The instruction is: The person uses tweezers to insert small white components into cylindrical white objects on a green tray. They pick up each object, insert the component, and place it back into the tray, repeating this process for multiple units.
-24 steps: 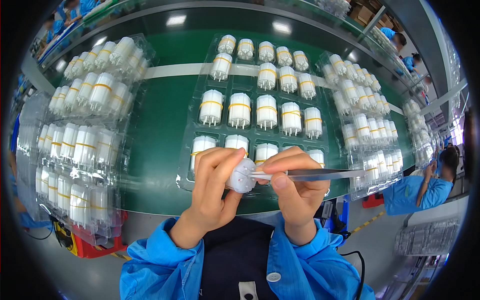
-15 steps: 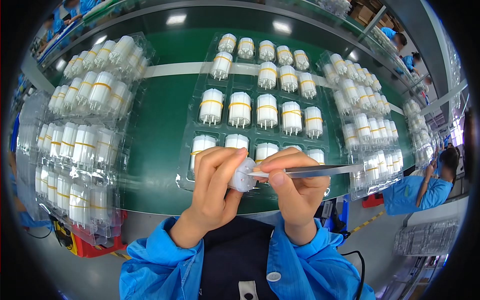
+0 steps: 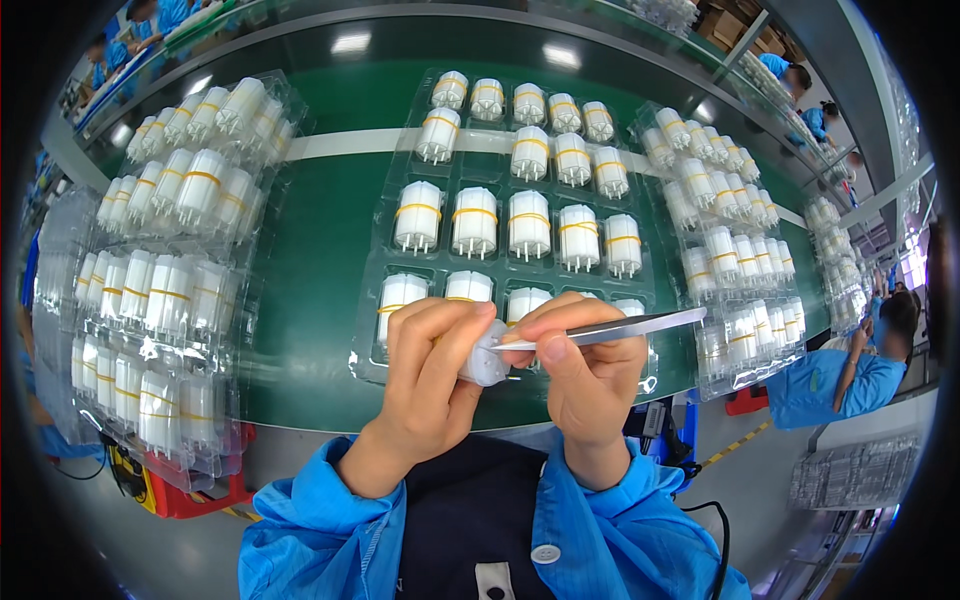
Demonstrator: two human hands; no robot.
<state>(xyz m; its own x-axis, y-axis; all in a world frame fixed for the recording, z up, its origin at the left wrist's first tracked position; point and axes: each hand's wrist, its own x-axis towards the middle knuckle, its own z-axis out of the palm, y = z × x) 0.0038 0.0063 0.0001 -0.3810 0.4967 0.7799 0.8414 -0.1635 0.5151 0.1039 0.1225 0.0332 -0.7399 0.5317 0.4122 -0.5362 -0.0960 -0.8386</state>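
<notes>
My left hand [image 3: 428, 375] is closed around a white cylindrical plastic part [image 3: 488, 362], with its pale end face turned toward my right hand. It looks like the banded white units in the tray. My right hand [image 3: 590, 375] pinches a pair of metal tweezers [image 3: 620, 330], which lies nearly level with its tips pointing left. Those tips touch or nearly touch the end face of the part; whether they grip anything is too small to tell. Right behind my hands is a clear tray [image 3: 372, 345] holding rows of white pronged cylinders [image 3: 473, 222] with yellow bands.
Stacked clear trays of similar cylinders stand at the left [image 3: 170, 290] and the right [image 3: 738, 255]. A green work surface [image 3: 310, 350] lies under them, crossed by a white strip [image 3: 350, 142]. Co-workers in blue sit farther off, one person [image 3: 850, 385] at the right.
The tweezers have tilted slightly, their rear end rising and shifting a little left. The end face of the held part has turned slightly. The tray appears shifted marginally left.
</notes>
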